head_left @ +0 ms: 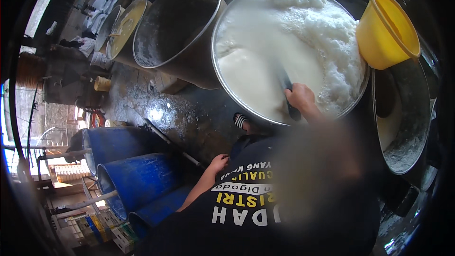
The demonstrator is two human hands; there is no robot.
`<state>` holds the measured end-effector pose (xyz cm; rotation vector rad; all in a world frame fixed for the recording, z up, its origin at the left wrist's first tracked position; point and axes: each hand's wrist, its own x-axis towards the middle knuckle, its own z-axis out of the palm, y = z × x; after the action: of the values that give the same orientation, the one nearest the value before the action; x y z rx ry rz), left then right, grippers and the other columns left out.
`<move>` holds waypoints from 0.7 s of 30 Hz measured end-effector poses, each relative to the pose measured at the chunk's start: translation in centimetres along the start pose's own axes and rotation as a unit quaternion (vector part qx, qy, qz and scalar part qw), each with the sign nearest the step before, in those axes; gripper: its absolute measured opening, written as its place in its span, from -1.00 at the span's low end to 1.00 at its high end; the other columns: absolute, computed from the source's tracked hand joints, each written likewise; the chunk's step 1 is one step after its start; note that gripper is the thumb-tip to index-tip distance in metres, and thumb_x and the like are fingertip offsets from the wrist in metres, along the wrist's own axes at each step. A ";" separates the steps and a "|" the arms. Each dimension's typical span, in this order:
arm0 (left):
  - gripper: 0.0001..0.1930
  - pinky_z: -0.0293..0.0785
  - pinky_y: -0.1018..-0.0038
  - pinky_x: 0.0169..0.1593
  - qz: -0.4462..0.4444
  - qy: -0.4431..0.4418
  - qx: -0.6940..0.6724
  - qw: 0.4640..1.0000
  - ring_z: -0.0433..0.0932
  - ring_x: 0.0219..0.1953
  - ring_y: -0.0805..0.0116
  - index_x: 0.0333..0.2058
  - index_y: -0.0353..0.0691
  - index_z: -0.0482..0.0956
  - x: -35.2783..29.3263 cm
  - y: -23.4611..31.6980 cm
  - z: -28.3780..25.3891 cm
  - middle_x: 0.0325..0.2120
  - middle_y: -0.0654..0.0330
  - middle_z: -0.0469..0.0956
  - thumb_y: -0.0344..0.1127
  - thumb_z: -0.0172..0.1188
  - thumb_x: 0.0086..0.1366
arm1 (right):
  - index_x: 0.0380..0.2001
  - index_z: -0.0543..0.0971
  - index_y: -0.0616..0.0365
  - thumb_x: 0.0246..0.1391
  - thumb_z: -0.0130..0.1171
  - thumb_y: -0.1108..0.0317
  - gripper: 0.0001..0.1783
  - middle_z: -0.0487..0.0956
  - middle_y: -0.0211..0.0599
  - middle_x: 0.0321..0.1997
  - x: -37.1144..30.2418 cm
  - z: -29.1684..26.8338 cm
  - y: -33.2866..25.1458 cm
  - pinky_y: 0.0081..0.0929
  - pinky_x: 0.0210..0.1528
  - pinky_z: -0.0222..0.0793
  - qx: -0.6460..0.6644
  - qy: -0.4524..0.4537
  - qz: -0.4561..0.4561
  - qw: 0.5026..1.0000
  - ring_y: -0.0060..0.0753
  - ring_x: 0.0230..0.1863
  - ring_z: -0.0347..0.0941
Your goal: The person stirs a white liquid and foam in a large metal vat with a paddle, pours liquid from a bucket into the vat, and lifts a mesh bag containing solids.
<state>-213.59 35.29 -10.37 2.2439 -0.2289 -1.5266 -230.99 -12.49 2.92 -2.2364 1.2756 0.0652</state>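
Observation:
A wide metal vat (219,68) stands in front of me, filled with milky white liquid (251,78) and thick white foam (332,33) toward its far and right side. My right hand (302,98) reaches over the near rim, its fingers closed round a dark, flat paddle (284,79). The paddle's far end is blurred and dips into the liquid. Close to my waist, my left hand (220,162) rests against my dark shirt with its fingers curled, and I see nothing in it.
A yellow bucket (381,38) sits at the vat's right rim, above another metal vat (405,128) holding some pale liquid. Left of mine is a dark-walled vat (177,23). Blue barrels (142,175) lie at lower left, near a pole (170,142) on the wet floor (151,99).

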 end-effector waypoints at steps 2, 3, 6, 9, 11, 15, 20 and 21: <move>-0.54 0.50 0.43 -0.32 0.009 0.003 0.015 1.000 0.61 -0.31 0.35 0.19 -0.20 0.50 0.5 0.0 0.3 -0.12 0.10 0.65 -0.17 0.15 0.38 | -0.26 0.67 0.22 0.12 0.20 0.00 -0.56 0.68 0.09 -0.26 -1.0 -1.4 1.3 -0.01 -0.04 0.51 -0.005 0.004 0.003 1.000 0.16 -0.13 0.62; -0.55 0.50 0.43 -0.33 0.017 0.010 0.038 0.999 0.61 -0.33 0.35 0.19 -0.21 0.51 0.6 -0.3 0.3 -0.14 0.09 0.66 -0.19 0.15 0.38 | -0.27 0.67 0.23 0.12 0.20 0.01 -0.56 0.67 0.10 -0.27 -1.3 -2.2 1.8 0.01 -0.05 0.51 0.001 0.015 0.019 1.000 0.17 -0.14 0.62; -0.54 0.50 0.44 -0.34 0.030 0.024 -0.009 0.999 0.60 -0.37 0.35 0.17 -0.26 0.52 2.3 -2.1 -0.7 -0.17 0.08 0.66 -0.20 0.17 0.36 | -0.31 0.66 0.25 0.13 0.20 0.02 -0.57 0.66 0.12 -0.28 -1.0 -4.8 3.5 0.04 -0.07 0.49 0.006 0.059 0.023 0.998 0.20 -0.16 0.61; -0.53 0.52 0.44 -0.26 -0.029 0.020 -0.031 0.999 0.60 -0.34 0.34 0.14 -0.30 0.53 1.7 0.6 -2.2 -0.18 0.06 0.66 -0.18 0.21 0.34 | -0.32 0.65 0.26 0.15 0.18 0.04 -0.58 0.65 0.14 -0.29 -1.4 -8.3 0.8 0.06 -0.09 0.48 -0.021 0.081 0.009 0.996 0.22 -0.18 0.60; -0.51 0.52 0.45 -0.19 -0.005 0.037 -0.064 0.997 0.60 -0.29 0.34 0.15 -0.32 0.52 3.8 -2.1 -4.0 -0.18 0.05 0.65 -0.17 0.23 0.33 | -0.32 0.64 0.23 0.17 0.16 0.06 -0.61 0.65 0.13 -0.30 -2.2 -10.6 -2.7 0.06 -0.10 0.48 -0.059 0.045 -0.039 0.996 0.21 -0.19 0.59; -0.53 0.55 0.41 -0.01 0.018 0.037 -0.078 0.996 0.61 -0.05 0.32 0.15 -0.37 0.49 6.4 -2.1 -6.1 -0.07 0.10 0.63 -0.23 0.21 0.35 | -0.31 0.69 0.14 0.16 0.14 0.10 -0.67 0.67 0.03 -0.27 -3.6 -11.6 -11.2 -0.02 -0.08 0.51 -0.120 -0.165 -0.131 0.970 0.15 -0.17 0.61; -0.54 0.53 0.39 -0.03 0.010 0.058 -0.104 0.993 0.60 -0.06 0.31 0.16 -0.37 0.49 7.2 -1.4 -7.3 -0.08 0.08 0.63 -0.24 0.20 0.36 | -0.28 0.73 0.15 -0.03 0.14 0.35 -0.73 0.71 0.00 -0.20 1.0 -3.1 -16.9 -0.14 -0.04 0.56 -0.219 -0.219 -0.186 0.932 0.03 -0.10 0.66; -0.53 0.52 0.40 -0.08 0.025 0.063 -0.113 0.991 0.60 -0.14 0.32 0.16 -0.37 0.49 7.4 -0.8 -7.6 -0.11 0.08 0.64 -0.24 0.20 0.36 | -0.27 0.73 0.15 -0.04 0.15 0.35 -0.72 0.71 0.00 -0.18 2.4 -1.4 -16.8 -0.15 -0.03 0.56 -0.220 -0.216 -0.181 0.934 0.01 -0.08 0.66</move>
<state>-203.85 35.19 -14.59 2.1271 -0.0696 -1.3090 -216.37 -8.46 10.78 -2.5967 0.6410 0.7247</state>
